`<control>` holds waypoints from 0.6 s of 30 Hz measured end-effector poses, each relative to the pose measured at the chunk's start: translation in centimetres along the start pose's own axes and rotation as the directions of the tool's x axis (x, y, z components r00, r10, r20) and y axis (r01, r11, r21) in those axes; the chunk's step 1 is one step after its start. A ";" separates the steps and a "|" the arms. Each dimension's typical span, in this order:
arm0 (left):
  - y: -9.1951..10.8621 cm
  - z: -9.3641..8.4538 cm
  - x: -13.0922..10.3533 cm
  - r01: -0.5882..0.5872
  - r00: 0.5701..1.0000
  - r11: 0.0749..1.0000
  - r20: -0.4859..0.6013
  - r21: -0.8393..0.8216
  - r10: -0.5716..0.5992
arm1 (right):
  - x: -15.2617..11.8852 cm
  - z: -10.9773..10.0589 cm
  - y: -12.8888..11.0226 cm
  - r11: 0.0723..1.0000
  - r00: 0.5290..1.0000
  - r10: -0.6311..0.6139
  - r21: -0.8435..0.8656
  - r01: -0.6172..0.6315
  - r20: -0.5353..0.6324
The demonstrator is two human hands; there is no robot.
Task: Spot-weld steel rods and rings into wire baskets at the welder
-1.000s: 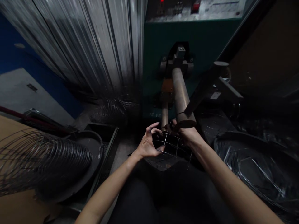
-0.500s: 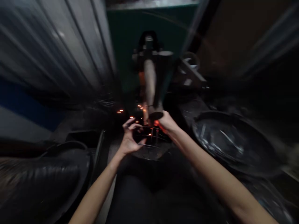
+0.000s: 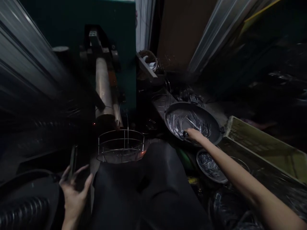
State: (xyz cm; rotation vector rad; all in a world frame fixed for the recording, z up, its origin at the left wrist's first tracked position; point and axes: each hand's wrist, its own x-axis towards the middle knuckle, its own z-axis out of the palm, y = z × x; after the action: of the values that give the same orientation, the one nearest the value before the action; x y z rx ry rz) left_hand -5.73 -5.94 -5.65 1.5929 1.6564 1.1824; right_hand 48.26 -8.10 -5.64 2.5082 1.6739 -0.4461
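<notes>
My left hand (image 3: 74,190) is raised on the left side with fingers and thumb spread, holding nothing, beside a large dark tub (image 3: 31,179). At the near left rim of a round dark pan (image 3: 217,134) filled with thin metal wire pieces (image 3: 176,124), my right hand (image 3: 192,134) has its fingers curled inward. What they grip, if anything, is too dark to make out. A round wire frame (image 3: 121,139), ringed with thin uprights, stands in front of my knees below the spot welder's arm (image 3: 103,84). Neither hand touches it.
The green welding machine (image 3: 122,41) rises ahead on the left. A smaller bowl of metal pieces (image 3: 211,166) lies below the pan, with a yellowish crate (image 3: 266,145) to its right. Coiled rings (image 3: 24,212) lie in the left tub. Corrugated sheet (image 3: 21,35) stands at far left.
The view has turned right. My right hand has left the welder for the wire pan, and my left hand has drawn back from the wire frame. The bright sparks have faded to small glows.
</notes>
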 end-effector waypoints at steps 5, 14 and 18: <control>1.8 1.9 -4.4 0.000 0.930 1.000 0.368 0.004 -0.001 | -1.2 1.0 2.2 1.000 1.000 -0.021 -0.005 0.021 -0.005; 17.5 13.4 -6.9 -0.060 0.679 0.905 0.647 -0.420 0.345 | -7.6 -10.4 -11.4 0.052 0.996 0.059 0.996 0.068 -0.071; 18.9 14.9 -8.0 0.162 0.636 0.860 0.718 -0.484 0.284 | -9.7 -12.3 -16.8 -0.183 0.999 -0.025 0.983 0.021 -0.026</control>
State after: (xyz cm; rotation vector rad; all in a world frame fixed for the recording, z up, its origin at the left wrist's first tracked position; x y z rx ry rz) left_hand 17.47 -12.16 2.40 1.4819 0.6388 0.6840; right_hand 31.79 -7.18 10.33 3.0685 1.4089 -2.8816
